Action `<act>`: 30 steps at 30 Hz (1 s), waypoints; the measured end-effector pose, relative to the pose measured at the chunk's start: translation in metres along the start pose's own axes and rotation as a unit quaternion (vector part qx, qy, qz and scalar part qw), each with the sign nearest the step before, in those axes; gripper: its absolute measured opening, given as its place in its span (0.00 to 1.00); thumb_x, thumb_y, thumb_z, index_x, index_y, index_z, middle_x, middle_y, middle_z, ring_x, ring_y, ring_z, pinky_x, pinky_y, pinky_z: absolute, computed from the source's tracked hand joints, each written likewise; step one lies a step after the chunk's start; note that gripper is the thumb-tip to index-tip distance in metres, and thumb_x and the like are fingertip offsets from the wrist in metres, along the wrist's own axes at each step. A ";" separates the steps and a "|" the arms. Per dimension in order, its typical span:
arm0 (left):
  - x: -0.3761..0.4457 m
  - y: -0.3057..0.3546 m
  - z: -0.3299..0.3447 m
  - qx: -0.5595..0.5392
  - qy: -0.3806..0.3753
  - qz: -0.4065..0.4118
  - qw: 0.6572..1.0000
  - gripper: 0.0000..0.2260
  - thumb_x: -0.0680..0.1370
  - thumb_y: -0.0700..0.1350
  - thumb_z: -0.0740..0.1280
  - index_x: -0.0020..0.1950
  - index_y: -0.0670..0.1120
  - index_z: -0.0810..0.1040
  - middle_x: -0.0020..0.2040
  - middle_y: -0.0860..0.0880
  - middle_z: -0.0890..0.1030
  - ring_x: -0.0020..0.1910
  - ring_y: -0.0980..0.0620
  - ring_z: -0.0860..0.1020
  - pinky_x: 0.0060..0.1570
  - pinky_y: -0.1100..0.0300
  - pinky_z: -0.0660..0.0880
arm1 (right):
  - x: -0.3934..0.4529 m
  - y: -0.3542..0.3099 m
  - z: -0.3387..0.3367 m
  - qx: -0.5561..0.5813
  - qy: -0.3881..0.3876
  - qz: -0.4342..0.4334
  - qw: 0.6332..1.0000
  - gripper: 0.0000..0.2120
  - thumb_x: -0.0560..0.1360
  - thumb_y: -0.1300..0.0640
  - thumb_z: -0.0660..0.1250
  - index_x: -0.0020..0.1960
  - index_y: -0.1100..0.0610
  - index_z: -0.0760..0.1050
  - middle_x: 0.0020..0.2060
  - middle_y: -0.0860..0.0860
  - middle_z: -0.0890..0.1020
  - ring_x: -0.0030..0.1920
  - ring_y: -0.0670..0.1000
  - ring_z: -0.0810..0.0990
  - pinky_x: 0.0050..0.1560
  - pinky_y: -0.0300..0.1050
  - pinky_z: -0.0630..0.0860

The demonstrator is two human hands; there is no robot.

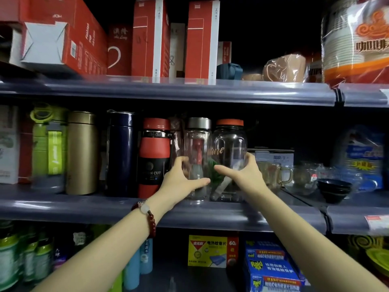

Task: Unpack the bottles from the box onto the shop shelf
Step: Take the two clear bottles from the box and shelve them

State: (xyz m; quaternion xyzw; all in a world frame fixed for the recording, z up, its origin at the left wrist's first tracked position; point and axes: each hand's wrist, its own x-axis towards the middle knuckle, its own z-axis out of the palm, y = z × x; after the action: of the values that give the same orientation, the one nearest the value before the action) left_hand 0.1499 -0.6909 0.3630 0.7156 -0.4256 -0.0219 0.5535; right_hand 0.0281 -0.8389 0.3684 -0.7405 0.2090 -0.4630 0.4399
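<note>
1. Step in hand: placement on the middle shelf (210,209). Both hands are on clear bottles that stand at the shelf's front edge, near its middle. No box is in view.

2. Left hand (181,178): fingers spread in an open curl around the lower body of the clear bottle with the silver lid (197,157), thumb toward the front, fingertips at its left side. Contact appears light; a firm clasp cannot be confirmed through the glass.

3. Right hand (244,173): fingers spread around the lower part of the wide clear bottle with the orange lid (229,157), thumb extended leftward across its front, other fingers on its right flank.

4. Position of goods: both bottles stand upright, just beside each other, possibly touching. The red and black bottle (153,157) stands just left of the silver-lidded one. Glass mugs (275,175) stand near the wide bottle's right.

5. Judgement: this pair is essentially shelved; the hands seem to be settling or aligning them.

6. Next move calls for: releasing both bottles without tipping them, withdrawing the hands clear of the front lip, and returning to the box for further stock. Free space lies mainly behind the row, so later bottles may need the present ones pushed back.

7. Risk: glass against glass at the shelf's edge; a nudge could knock one forward.
</note>
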 end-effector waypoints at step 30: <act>-0.003 0.000 -0.011 0.040 -0.010 -0.026 0.999 0.36 0.66 0.52 0.77 0.70 0.49 0.66 0.58 0.53 0.74 0.56 0.54 0.73 0.53 0.61 0.70 | -0.012 -0.002 -0.021 0.057 -0.175 0.045 0.982 0.48 0.50 0.45 0.84 0.64 0.52 0.66 0.57 0.52 0.81 0.56 0.53 0.82 0.65 0.56 0.74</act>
State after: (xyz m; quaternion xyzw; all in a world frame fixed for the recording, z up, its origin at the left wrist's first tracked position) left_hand 0.1531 -0.6810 0.3661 0.7479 -0.4127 -0.0262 0.5193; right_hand 0.0036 -0.8392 0.3681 -0.7737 0.1350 -0.3173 0.5315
